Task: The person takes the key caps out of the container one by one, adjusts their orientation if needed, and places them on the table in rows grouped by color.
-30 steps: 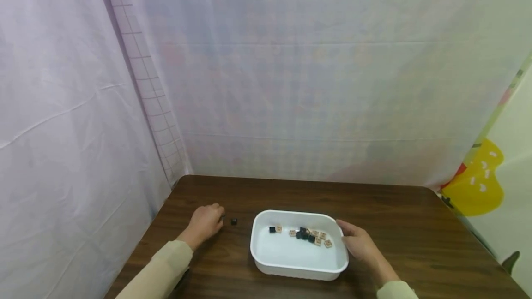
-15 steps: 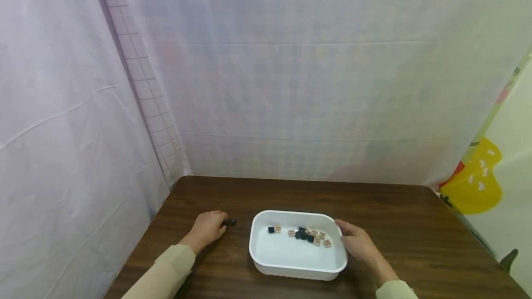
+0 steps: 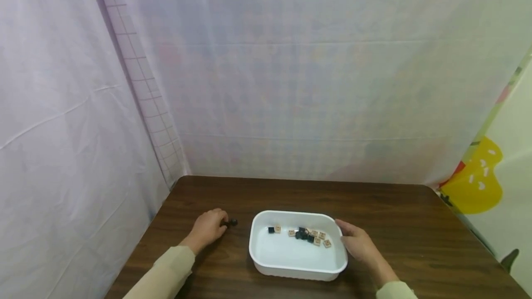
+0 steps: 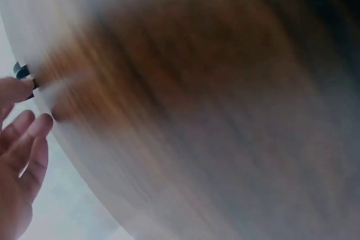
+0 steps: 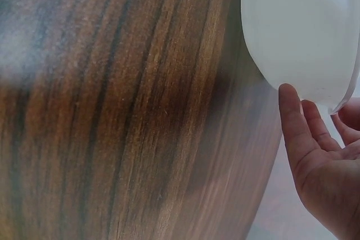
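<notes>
Beside the tray my left hand rests low over the wood, its fingertips at small black pieces. In the left wrist view the thumb presses against a black piece, pinching it, while the other fingers stay loosely bent; the exact kind of piece is too small to tell. A white rectangular tray stands to the right. My right hand grips its right end, thumb at the rim and fingers against the outer wall. Inside lie several small beige square tiles with dark marks and several black pieces.
The dark wooden table has rounded far corners. White curtain-like sheets hang behind it and at the left. A yellow printed figure shows on the cloth at the right.
My left hand has shifted slightly right to the black piece that stood apart from its fingertips, and dark pieces now sit together there. The right hand and tray stay nearly still.
</notes>
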Motion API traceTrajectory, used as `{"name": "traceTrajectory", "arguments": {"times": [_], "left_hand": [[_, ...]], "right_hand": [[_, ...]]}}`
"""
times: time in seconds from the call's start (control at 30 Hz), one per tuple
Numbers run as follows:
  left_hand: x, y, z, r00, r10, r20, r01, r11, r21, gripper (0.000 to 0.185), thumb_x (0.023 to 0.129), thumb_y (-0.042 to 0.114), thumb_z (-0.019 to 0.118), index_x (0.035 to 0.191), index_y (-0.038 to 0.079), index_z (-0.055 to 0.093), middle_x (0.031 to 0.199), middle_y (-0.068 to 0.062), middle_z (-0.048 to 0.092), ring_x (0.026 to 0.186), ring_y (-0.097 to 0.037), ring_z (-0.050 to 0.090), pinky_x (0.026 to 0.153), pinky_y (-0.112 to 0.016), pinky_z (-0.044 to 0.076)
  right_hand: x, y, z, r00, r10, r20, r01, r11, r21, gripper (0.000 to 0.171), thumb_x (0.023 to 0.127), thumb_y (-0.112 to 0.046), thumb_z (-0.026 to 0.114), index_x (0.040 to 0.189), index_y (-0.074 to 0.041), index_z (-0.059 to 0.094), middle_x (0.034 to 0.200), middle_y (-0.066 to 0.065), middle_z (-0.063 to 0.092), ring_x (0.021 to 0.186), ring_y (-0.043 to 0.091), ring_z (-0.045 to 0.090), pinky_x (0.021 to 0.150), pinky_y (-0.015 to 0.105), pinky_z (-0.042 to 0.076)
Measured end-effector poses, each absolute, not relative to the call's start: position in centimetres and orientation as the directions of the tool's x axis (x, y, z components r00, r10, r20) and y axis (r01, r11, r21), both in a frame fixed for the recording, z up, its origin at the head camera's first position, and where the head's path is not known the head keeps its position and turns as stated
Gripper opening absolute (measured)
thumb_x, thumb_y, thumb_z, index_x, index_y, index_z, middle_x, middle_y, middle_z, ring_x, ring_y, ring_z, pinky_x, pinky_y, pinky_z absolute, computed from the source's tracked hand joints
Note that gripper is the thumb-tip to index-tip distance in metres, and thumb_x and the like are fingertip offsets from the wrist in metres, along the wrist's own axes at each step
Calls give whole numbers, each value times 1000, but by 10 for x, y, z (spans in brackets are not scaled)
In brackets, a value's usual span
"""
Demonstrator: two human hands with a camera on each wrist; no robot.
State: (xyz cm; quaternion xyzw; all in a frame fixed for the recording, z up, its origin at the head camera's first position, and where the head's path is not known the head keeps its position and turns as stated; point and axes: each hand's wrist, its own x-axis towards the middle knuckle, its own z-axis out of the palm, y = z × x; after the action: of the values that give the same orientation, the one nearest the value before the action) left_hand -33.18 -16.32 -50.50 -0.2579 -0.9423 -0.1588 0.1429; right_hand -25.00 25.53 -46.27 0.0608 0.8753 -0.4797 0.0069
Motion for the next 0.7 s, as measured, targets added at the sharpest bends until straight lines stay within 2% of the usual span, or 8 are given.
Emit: {"name": "traceTrajectory", "arguments": {"times": [0.17, 0.33, 0.57, 0.7], "left_hand": [[-335, -164, -506, -834, 452, 317, 542, 778, 316, 27, 79, 3, 79, 103, 9, 68, 104, -9, 70, 95, -28, 67, 81, -46, 53], [-338, -160, -505, -847, 427, 317, 520, 788, 330, 23, 80, 6, 79, 101, 9, 70, 98, -9, 70, 89, -27, 67, 77, -46, 53], [-344, -154, -505, -876, 414, 246, 481, 780, 400, 34, 82, 19, 81, 108, 0, 69, 100, -11, 65, 94, -30, 63, 85, -48, 51], [-347, -152, -506, -844, 469, 262, 537, 747, 392, 23, 83, 11, 79, 100, -1, 71, 90, -8, 62, 86, -27, 61, 80, -46, 51]], "right_hand": [[-250, 255, -461, -992, 99, -73, 115, 529, -841, 59, 81, 3, 57, 140, 9, 48, 135, 34, 51, 127, 50, 46, 101, 57, 40], [-248, 256, -461, -993, 101, -68, 111, 524, -844, 57, 83, 3, 56, 139, 9, 48, 134, 34, 52, 127, 49, 47, 101, 56, 41], [-248, 255, -460, -991, 105, -82, 125, 523, -843, 57, 84, 2, 55, 140, 8, 48, 135, 33, 52, 126, 48, 47, 100, 56, 42], [-248, 256, -461, -992, 105, -77, 120, 509, -852, 56, 84, 3, 56, 140, 9, 48, 134, 33, 53, 126, 47, 48, 99, 54, 43]]}}
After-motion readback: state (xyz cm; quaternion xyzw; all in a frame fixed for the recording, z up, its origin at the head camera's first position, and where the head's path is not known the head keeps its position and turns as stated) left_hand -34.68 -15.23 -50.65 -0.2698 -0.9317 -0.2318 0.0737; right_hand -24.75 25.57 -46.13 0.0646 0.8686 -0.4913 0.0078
